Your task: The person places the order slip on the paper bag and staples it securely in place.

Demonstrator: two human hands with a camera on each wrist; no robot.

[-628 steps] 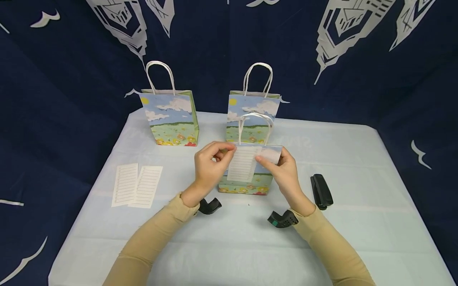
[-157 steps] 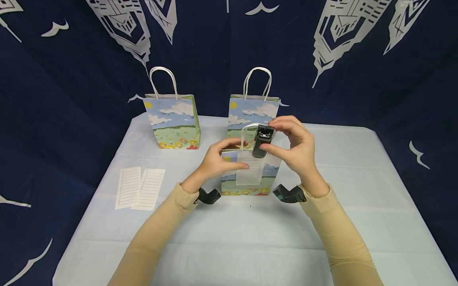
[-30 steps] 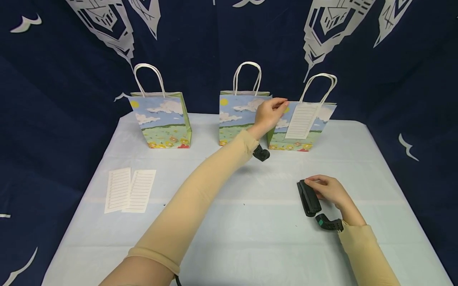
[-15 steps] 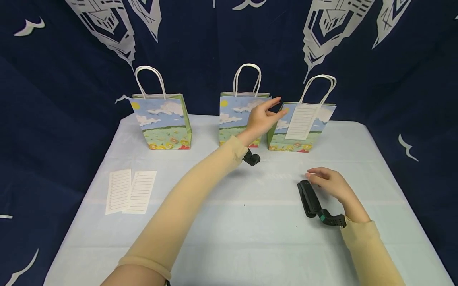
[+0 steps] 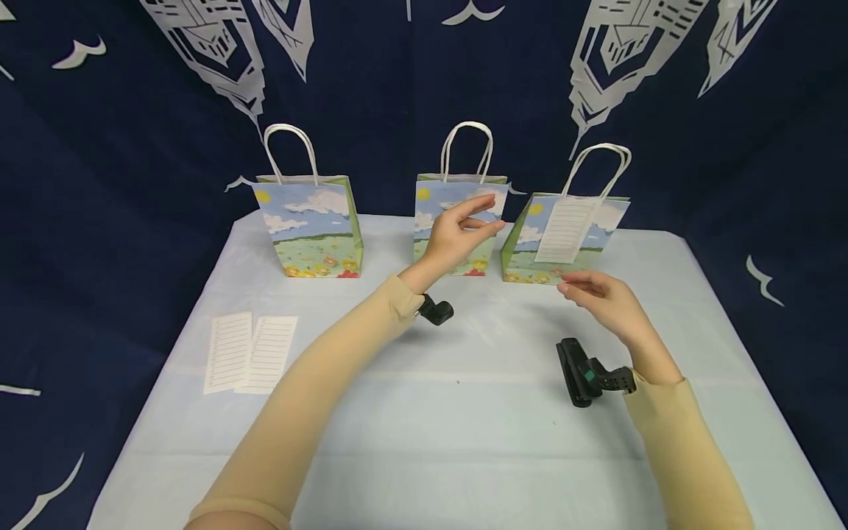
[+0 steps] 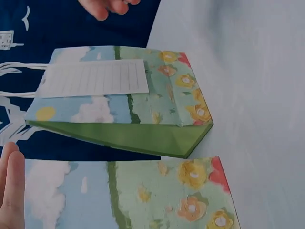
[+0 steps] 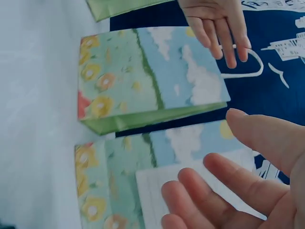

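My left hand (image 5: 457,232) hovers in front of the middle paper gift bag (image 5: 430,213), fingers loosely extended and holding nothing. At the back right stands another gift bag (image 5: 599,232) with a lined paper card (image 5: 562,234) hanging down its front from the top edge. My right hand (image 5: 609,305) is just in front of that bag, its fingers (image 7: 190,191) relaxed and spread, with nothing in them. Below the right hand, a black stapler (image 5: 570,368) lies on the table, partly hidden by the wrist camera. The left wrist view shows the card (image 6: 95,78) flat against its bag.
A third gift bag (image 5: 311,232) with a white twisted handle stands at the back left. Two lined cards (image 5: 228,353) overlap slightly on the left of the white-covered table (image 5: 450,471). A dark blue printed cloth (image 5: 371,81) hangs behind.
The bag with the card went from front centre to the back right. The stapler was used at its top, then set down and released. Both hands have since drawn leftward and upward respectively.
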